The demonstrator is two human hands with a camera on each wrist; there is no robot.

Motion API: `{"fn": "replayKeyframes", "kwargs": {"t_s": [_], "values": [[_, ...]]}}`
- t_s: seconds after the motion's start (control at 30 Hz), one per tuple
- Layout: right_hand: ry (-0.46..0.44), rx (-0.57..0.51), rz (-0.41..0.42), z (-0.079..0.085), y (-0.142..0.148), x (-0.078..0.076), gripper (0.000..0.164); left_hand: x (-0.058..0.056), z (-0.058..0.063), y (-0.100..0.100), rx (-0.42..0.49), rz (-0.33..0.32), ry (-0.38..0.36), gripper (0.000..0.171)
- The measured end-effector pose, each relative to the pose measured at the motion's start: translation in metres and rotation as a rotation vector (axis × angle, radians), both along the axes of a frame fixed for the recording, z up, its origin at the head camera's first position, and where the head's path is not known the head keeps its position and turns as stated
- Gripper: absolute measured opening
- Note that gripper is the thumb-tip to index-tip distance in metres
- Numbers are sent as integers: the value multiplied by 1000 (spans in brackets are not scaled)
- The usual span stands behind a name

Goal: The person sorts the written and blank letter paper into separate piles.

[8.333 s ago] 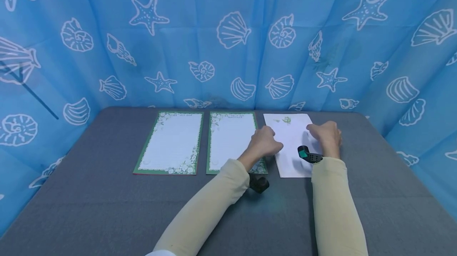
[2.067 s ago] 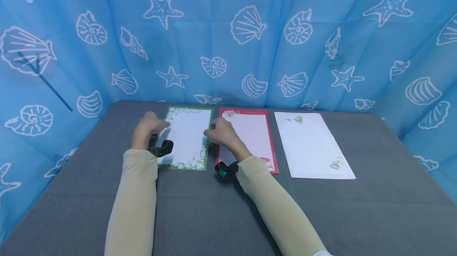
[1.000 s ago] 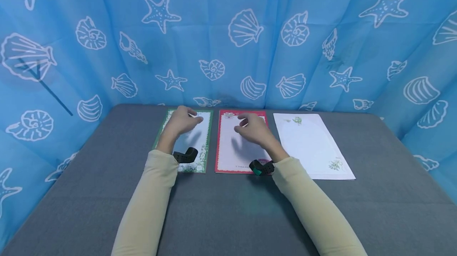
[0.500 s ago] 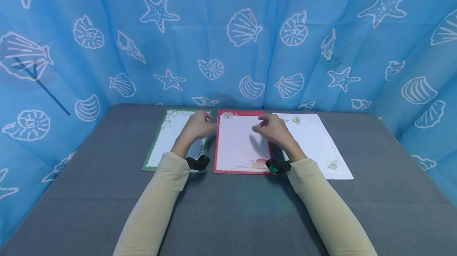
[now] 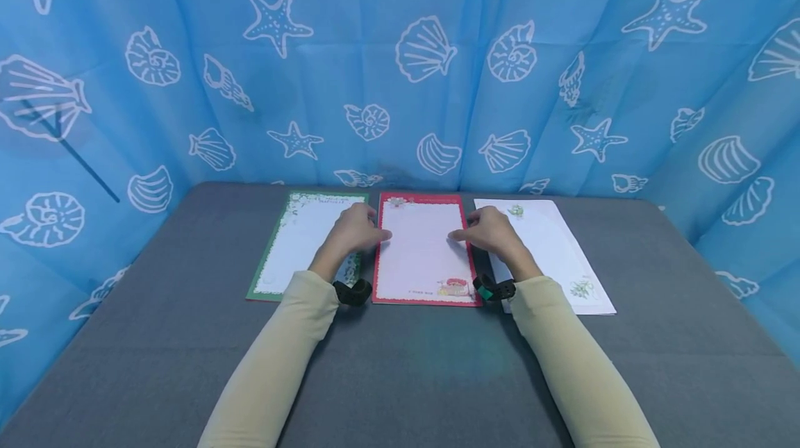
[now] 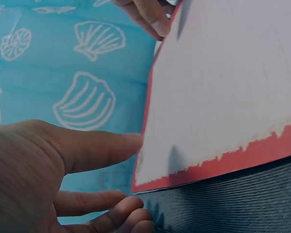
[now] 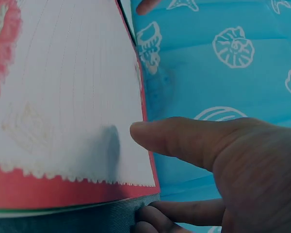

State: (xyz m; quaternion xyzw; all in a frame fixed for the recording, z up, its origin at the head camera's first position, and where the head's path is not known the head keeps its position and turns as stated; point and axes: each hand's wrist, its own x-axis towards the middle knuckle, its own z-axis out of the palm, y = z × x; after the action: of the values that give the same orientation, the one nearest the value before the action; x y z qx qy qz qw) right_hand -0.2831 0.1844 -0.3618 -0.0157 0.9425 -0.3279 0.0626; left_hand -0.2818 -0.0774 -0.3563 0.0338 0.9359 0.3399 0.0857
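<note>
A sheet of letter paper with a red border (image 5: 425, 246) lies in the middle of three side by side on the table. At its left edge is my left hand (image 5: 353, 229), thumb above the margin and the other fingers low beside it. My right hand (image 5: 496, 233) stands likewise at the right edge. In the left wrist view the left thumb (image 6: 111, 148) reaches the border, with a gap down to the curled fingertips. In the right wrist view the right thumb (image 7: 169, 138) hovers over the sheet, its shadow apart from it. A thin green line shows under the red border.
To the left lies green-bordered letter paper (image 5: 287, 246), partly behind the left hand. On the right is a stack of white paper (image 5: 556, 253) with small green prints. The grey table (image 5: 412, 378) ends at a blue shell-patterned curtain (image 5: 375, 52).
The middle paper was green-bordered 8.3 seconds ago, with my hands around the white stack; now it is red-bordered. Since 2.1 seconds ago both hands moved right, from the green paper to the red one.
</note>
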Motion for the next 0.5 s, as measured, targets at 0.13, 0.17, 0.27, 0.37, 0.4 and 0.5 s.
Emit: {"fn": "replayKeyframes", "kwargs": {"t_s": [0.13, 0.17, 0.27, 0.37, 0.4, 0.5], "values": [[0, 8, 15, 0, 1, 0, 46, 1, -3, 2, -15, -2, -12, 58], [0, 10, 20, 0, 1, 0, 44, 2, -3, 3, -17, -4, -15, 57], [0, 13, 26, 0, 0, 0, 40, 2, -4, 3, -27, -18, -16, 47], [-2, 20, 28, 0, -1, 0, 37, 3, -5, 4, -26, -26, -10, 34], [-5, 22, 27, 1, -1, 0, 37, 2, -5, 4, -23, -27, -11, 30], [-10, 30, 22, 1, -2, 0, 39, 2, -5, 5, -13, -31, -21, 26]]}}
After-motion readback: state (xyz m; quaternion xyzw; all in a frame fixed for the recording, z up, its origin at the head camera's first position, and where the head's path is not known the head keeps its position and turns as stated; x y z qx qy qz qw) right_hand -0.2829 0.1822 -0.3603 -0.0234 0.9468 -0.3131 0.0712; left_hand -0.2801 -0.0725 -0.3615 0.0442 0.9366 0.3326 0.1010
